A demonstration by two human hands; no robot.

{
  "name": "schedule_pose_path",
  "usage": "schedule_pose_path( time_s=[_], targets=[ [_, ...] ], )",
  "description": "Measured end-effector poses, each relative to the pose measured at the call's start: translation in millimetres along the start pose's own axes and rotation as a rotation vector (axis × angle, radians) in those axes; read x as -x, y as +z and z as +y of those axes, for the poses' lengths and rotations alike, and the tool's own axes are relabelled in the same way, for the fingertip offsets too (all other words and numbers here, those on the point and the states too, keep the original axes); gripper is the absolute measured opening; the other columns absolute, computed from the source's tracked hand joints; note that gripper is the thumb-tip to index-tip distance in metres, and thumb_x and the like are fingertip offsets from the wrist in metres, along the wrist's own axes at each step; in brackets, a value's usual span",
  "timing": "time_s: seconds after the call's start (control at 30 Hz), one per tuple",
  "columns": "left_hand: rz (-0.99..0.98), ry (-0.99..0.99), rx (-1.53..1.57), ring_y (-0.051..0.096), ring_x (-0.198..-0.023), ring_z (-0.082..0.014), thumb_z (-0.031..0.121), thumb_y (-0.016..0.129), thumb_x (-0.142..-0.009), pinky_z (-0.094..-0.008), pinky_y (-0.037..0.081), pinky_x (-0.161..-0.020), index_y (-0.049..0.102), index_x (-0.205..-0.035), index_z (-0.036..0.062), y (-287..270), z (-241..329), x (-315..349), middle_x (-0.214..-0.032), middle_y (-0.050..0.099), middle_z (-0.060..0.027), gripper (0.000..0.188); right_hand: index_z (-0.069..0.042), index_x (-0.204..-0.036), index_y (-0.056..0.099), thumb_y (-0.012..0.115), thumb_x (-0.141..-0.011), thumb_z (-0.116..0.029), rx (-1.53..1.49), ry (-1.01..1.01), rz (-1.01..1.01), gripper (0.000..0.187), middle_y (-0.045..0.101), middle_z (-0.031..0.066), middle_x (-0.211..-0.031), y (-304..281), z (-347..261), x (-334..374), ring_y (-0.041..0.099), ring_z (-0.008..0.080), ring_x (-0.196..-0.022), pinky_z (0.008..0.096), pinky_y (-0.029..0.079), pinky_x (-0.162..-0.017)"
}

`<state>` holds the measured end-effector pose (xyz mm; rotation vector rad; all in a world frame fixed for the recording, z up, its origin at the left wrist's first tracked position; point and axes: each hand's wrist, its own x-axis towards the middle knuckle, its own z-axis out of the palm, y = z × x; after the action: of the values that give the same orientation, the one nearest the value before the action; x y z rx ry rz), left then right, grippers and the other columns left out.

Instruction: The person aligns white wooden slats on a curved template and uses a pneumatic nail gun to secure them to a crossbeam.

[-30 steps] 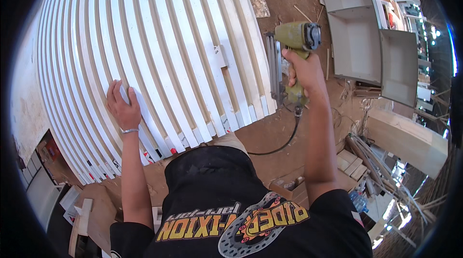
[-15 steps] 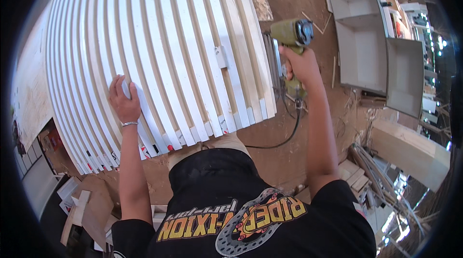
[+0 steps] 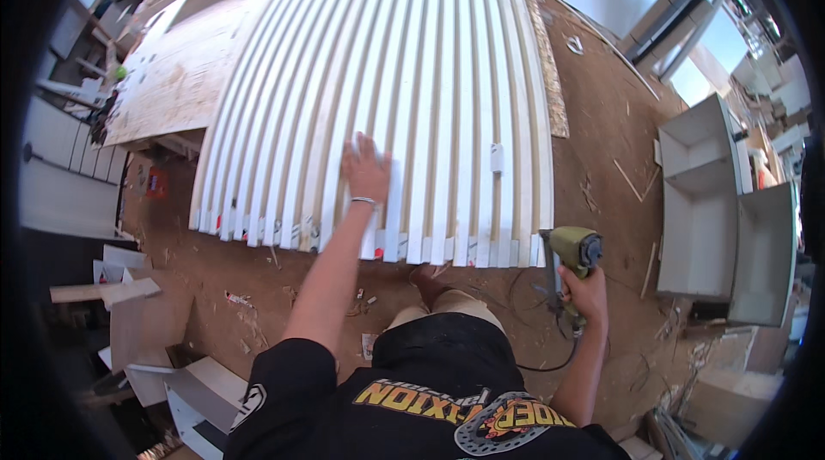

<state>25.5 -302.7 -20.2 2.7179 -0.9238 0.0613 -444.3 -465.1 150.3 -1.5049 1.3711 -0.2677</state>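
A large panel of parallel white slats [image 3: 420,142] with tan gaps lies before me, short white pieces lining its near ends. My left hand [image 3: 367,172] rests on the slats left of the middle, its fingers spread and nothing in it. In my right hand [image 3: 588,295] is an olive-green pneumatic nail gun [image 3: 569,247], its handle gripped and its nose end close to the panel's near right corner. I cannot tell whether the nose touches the panel. A small white block [image 3: 497,159] sits on one slat toward the right.
A dark air hose [image 3: 546,369] trails from the nail gun past my legs. Open grey cabinet boxes [image 3: 700,228] stand on the right. Wood offcuts [image 3: 150,322] are piled at the lower left, and a pale wooden board [image 3: 185,73] lies left of the panel.
My view has swung left and up along the panel. The nail gun has come nearer along the panel's right edge to its near corner. My left hand stays on the slats.
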Motion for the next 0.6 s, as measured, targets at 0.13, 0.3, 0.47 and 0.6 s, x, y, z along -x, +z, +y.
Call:
schedule_pose_path(
  time_s=[0.13, 0.3, 0.47, 0.6],
  targets=[
    [-0.195, 0.064, 0.083, 0.002, -0.159, -0.0407, 0.053, 0.034, -0.108, -0.0577, 0.003, -0.127, 0.021, -0.162, -0.0016, -11, 72, 97, -0.171, 0.007, -0.026, 0.078, 0.0, -0.091, 0.065, 0.08, -0.087, -0.015, -0.021, -0.159, 0.067, 0.022, 0.061, 0.0023, -0.067, -21, 15, 58, 0.057, 0.0115, -0.053, 0.0293, 0.045, -0.048],
    [-0.48, 0.357, 0.684, 0.04, -0.149, -0.0363, 0.054, 0.045, -0.106, -0.0475, 0.023, -0.125, 0.041, -0.155, 0.0006, -62, 97, 232, -0.154, 0.047, -0.0279, 0.073, 0.001, -0.106, 0.067, 0.082, -0.084, -0.01, -0.28, -0.248, -0.04, 0.029, 0.067, 0.0037, -0.082, -29, 42, 123, 0.063, 0.0137, -0.068, 0.0314, 0.051, -0.061],
    [-0.861, 0.181, 0.989, 0.055, -0.135, -0.0234, 0.04, 0.065, -0.102, -0.0368, 0.042, -0.113, 0.047, -0.152, 0.0042, -94, 76, 368, -0.144, 0.061, -0.0163, 0.064, -0.002, -0.122, 0.067, 0.081, -0.082, -0.007, -0.065, -0.331, -0.329, 0.043, 0.072, 0.0059, -0.106, 11, 80, 181, 0.069, 0.0168, -0.09, 0.034, 0.056, -0.079],
    [-1.059, 0.133, 1.33, 0.059, -0.131, -0.0217, 0.041, 0.066, -0.101, -0.0336, 0.045, -0.11, 0.053, -0.148, 0.0065, -58, 51, 461, -0.139, 0.065, -0.0118, 0.06, -0.005, -0.127, 0.069, 0.077, -0.083, -0.013, 0.266, -0.505, -0.697, 0.045, 0.077, 0.0105, -0.104, 57, 82, 228, 0.071, 0.0201, -0.095, 0.0384, 0.056, -0.088]
  ],
)
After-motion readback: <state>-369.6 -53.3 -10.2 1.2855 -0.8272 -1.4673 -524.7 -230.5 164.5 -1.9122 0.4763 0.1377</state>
